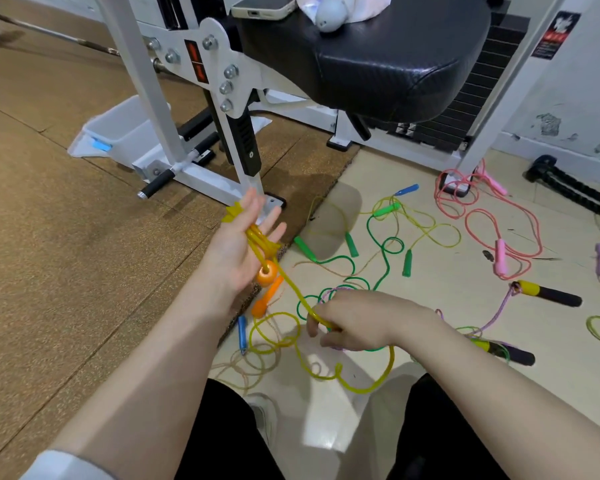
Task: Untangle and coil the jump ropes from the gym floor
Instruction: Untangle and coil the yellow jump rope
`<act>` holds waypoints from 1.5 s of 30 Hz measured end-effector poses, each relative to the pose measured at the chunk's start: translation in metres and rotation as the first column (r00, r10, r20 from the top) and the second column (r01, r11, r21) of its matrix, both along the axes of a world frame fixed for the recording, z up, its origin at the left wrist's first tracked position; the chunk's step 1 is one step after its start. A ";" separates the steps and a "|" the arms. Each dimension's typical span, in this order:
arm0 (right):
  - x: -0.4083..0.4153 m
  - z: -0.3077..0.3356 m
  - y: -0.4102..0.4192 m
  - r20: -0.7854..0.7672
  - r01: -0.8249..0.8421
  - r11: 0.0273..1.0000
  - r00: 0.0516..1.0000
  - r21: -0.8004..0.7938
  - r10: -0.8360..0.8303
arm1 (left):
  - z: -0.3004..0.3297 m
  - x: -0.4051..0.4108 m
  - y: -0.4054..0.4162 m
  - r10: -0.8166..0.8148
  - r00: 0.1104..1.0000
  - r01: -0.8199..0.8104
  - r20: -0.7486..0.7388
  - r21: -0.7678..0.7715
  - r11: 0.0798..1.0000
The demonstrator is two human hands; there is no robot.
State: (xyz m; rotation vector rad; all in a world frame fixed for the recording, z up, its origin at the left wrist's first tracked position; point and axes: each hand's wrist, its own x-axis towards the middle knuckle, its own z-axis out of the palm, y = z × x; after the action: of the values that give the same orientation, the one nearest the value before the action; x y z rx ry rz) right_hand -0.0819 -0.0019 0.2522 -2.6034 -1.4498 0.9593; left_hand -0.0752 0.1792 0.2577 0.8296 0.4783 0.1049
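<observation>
My left hand (245, 242) is raised palm-up with straight fingers, and several turns of a yellow jump rope (352, 388) are wound across its palm. One orange handle (266, 274) hangs just below that palm. A second orange handle (266, 296) lies on the floor beneath it. My right hand (355, 322) pinches the same yellow rope lower down, above the tangle. The loose end of the rope loops over the tile floor by my knees. Green ropes (378, 268), a pink rope (499, 233) and a purple rope (499, 311) lie spread on the floor.
A white gym machine frame (160, 109) with a black padded seat (395, 64) stands just ahead. A white bin (118, 129) sits behind the frame on the brown mat. A black battle rope (568, 185) lies at the right wall. A blue handle (242, 332) rests near my left forearm.
</observation>
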 end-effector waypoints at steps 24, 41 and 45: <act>0.005 -0.011 -0.001 -0.505 0.369 0.917 0.826 0.153 -0.248 | -0.011 -0.005 0.005 -0.050 0.995 0.081 -0.091 0.377 0.922; 0.035 -0.018 0.009 -0.773 0.846 0.235 0.533 0.479 -0.344 | -0.010 -0.026 -0.009 -0.778 0.316 0.902 0.544 0.081 0.424; 0.019 -0.034 0.012 -0.748 0.773 0.541 0.565 0.331 -0.349 | -0.001 -0.024 -0.009 -0.446 0.685 0.615 0.576 -0.128 0.778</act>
State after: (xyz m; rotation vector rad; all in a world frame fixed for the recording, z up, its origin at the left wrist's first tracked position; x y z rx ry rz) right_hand -0.0625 0.0100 0.2182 -1.7651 -0.4647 0.8512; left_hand -0.0992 0.1697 0.2570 0.5612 -0.2817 -0.2941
